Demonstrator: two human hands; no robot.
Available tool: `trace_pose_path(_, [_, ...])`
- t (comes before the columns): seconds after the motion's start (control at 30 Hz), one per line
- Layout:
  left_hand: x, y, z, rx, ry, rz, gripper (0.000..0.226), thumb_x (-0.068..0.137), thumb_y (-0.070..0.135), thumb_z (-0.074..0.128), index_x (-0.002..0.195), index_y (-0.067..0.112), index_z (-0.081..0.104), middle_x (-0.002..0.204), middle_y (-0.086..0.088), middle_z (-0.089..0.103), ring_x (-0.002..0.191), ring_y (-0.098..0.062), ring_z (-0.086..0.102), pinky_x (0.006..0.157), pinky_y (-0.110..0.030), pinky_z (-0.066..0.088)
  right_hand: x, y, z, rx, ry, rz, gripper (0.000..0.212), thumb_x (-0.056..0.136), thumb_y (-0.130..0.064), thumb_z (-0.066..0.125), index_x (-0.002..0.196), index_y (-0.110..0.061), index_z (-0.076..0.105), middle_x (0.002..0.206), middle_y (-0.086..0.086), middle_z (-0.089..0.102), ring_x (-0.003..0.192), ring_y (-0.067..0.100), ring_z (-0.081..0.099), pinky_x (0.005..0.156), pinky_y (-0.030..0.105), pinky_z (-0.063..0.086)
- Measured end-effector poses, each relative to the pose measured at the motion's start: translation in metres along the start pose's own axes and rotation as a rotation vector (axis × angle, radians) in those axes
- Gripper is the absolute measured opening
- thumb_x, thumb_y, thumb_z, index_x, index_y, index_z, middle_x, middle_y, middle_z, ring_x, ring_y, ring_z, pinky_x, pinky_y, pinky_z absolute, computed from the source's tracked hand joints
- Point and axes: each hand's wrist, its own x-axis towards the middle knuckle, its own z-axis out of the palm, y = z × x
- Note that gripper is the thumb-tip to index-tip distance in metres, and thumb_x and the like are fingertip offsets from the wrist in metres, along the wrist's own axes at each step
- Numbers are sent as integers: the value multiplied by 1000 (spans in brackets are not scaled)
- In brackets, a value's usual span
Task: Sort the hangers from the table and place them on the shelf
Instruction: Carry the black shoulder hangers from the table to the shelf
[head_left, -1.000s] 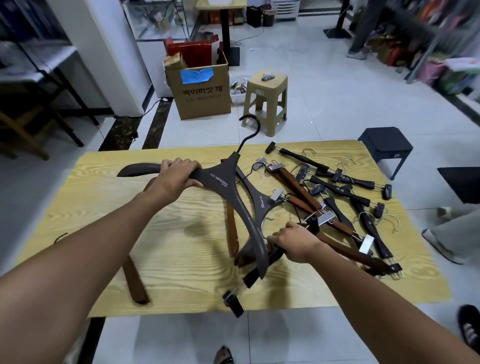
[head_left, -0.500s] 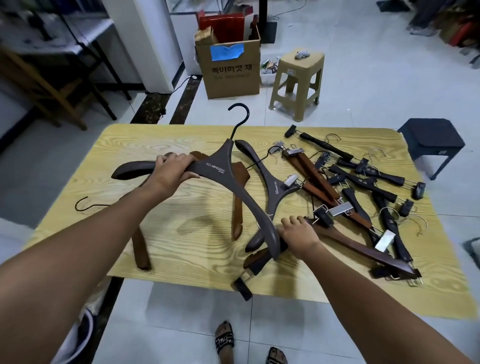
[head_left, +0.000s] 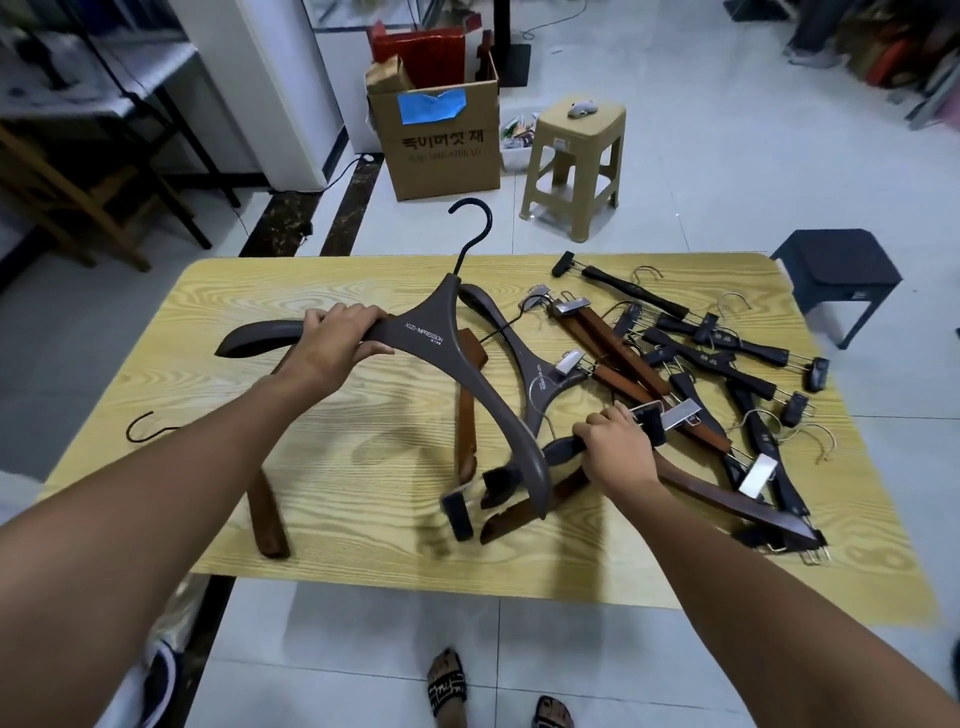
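Note:
My left hand (head_left: 335, 343) grips the left arm of a large dark grey hanger (head_left: 441, 343), held tilted above the yellow wood-grain table (head_left: 363, 447), its black hook pointing away from me. My right hand (head_left: 615, 447) curls round the end of a second dark grey hanger (head_left: 535, 374) that lies in the pile. Brown wooden clip hangers (head_left: 613, 343) and black clip hangers (head_left: 727, 358) lie tangled on the table's right half. A brown wooden hanger (head_left: 267, 512) lies under my left forearm. No shelf for the hangers can be made out for certain.
Beyond the table stand a cardboard box (head_left: 441, 145), a beige plastic stool (head_left: 576, 166) and a dark stool (head_left: 836, 275). A metal rack (head_left: 130, 93) and a wooden chair are at far left. My sandalled feet (head_left: 447, 686) show below the near table edge.
The view has shifted back and down, showing more floor near me. My left hand keeps the grey hanger raised. My right hand has slid a little along the hanger in the pile.

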Motion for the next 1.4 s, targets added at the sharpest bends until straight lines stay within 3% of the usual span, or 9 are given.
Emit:
trace_pose_path(0.2, [5, 4, -2, 20, 6, 17, 34, 87, 38, 57, 112, 15, 55, 104, -2, 60, 104, -23, 48, 90, -36, 23, 6, -1, -25, -45, 144, -58, 25, 62, -10, 49, 74, -13, 70, 68, 6, 67, 76, 31, 59, 79, 39, 48])
trace_pose_path(0.3, [7, 4, -4, 7, 9, 20, 33, 87, 37, 57, 112, 16, 55, 104, -2, 60, 104, -22, 48, 92, -37, 24, 2, 21, -32, -60, 165, 77, 36, 77, -8, 46, 103, -16, 70, 99, 8, 71, 100, 31, 58, 97, 41, 41])
trace_pose_path(0.4, [9, 6, -4, -2, 10, 7, 32, 88, 37, 57, 112, 15, 55, 104, -2, 59, 103, -23, 48, 93, -39, 25, -3, 52, -34, -132, 65, 294, 35, 91, -19, 48, 125, -17, 57, 125, 10, 60, 122, 33, 47, 114, 45, 23])
trace_pose_path(0.57, [16, 14, 3, 12, -8, 8, 35, 88, 40, 55, 113, 15, 54, 104, -2, 59, 103, -23, 48, 93, -41, 26, -2, 82, -22, -221, -126, 577, 39, 97, -14, 35, 135, -8, 44, 149, 20, 30, 141, 44, 17, 117, 52, 5])
trace_pose_path(0.87, [29, 25, 10, 46, -32, 39, 37, 88, 39, 54, 116, 16, 54, 106, -2, 59, 105, -23, 48, 94, -40, 26, 6, 74, -18, -230, -97, 519, 45, 91, -21, 50, 134, -14, 38, 142, 16, 38, 133, 35, 33, 115, 49, 19])
trace_pose_path(1.0, [36, 27, 8, 41, -2, 44, 35, 88, 38, 54, 114, 15, 54, 103, -2, 59, 101, -23, 48, 92, -39, 26, 9, 51, -17, -100, 55, 274, 42, 91, -11, 45, 132, -13, 41, 134, 11, 45, 126, 28, 41, 108, 41, 34])
trace_pose_path(1.13, [44, 25, 11, 22, 22, 62, 29, 89, 36, 54, 111, 16, 53, 102, -1, 58, 98, -22, 47, 90, -37, 25, 21, 8, -12, 84, 56, 159, 38, 93, -11, 45, 130, -13, 45, 129, 6, 51, 118, 22, 46, 100, 33, 40])
trace_pose_path(1.27, [56, 6, 16, 24, 7, 72, 27, 90, 35, 55, 111, 17, 53, 102, -1, 58, 99, -22, 47, 88, -37, 25, 45, -17, 0, 101, -20, 155, 37, 94, -13, 43, 130, -13, 46, 131, 8, 47, 122, 26, 41, 100, 37, 36])
trace_pose_path(1.4, [75, -19, 25, 19, -8, 93, 28, 89, 32, 57, 111, 16, 54, 103, -2, 59, 100, -24, 48, 87, -37, 24, 71, -11, 9, 62, -32, 300, 37, 94, -19, 49, 130, -14, 43, 130, 8, 47, 123, 25, 41, 101, 37, 36])
